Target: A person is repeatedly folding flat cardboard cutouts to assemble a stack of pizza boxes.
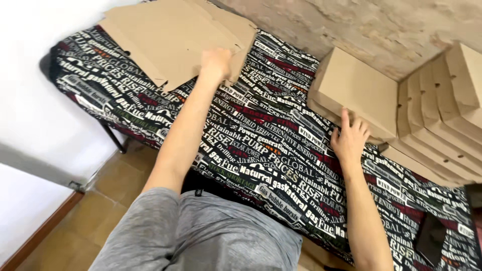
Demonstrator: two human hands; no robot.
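My left hand (217, 64) reaches to the far left of the table and grips the near edge of a flat, unfolded cardboard box blank (170, 37) on top of a pile of such blanks. My right hand (349, 139) rests with fingers spread against the near edge of a folded, closed cardboard box (357, 88) lying on the table at the right. Both forearms stretch out over a table cover printed with words (271, 145).
Several folded cardboard boxes (442, 115) lean in a stack at the far right. A dark flat object (431, 238) lies near the table's right front corner. A rough plaster wall (371, 25) runs behind the table; tiled floor (110, 180) shows at the lower left.
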